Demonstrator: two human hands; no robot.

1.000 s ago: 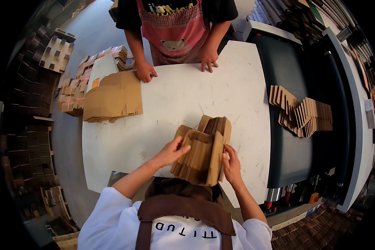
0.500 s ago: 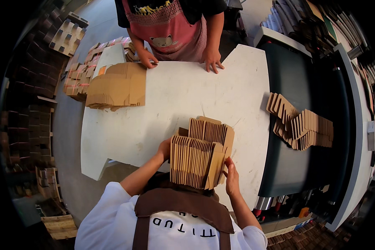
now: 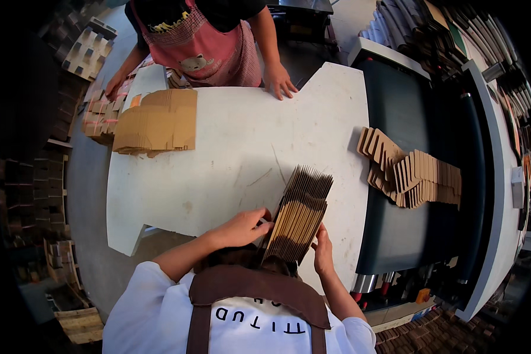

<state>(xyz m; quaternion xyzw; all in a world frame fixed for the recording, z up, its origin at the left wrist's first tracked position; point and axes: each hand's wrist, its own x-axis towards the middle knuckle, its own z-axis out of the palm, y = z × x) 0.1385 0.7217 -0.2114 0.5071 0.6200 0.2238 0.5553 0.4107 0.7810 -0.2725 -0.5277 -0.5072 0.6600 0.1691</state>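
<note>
A stack of folded cardboard pieces stands upright on its edges at the near side of the white table, tilted a little to the right. My left hand lies against its left side, fingers bent and fingertips at the cardboard. Along the right side my right hand presses with fingers partly hidden behind the stack. Between them the two hands hold the bundle. Its lower end reaches close to my brown apron.
Across the white table stands a person in a pink apron, one hand on the edge. Flat cardboard sheets lie at the left. To the right, a dark conveyor belt carries overlapping folded cardboard. Strapped bundles stand beyond.
The stack has turned in my hands, so its thin edges now face up. My left hand has shifted right along with it. The other person's one hand has left the table toward the bundles.
</note>
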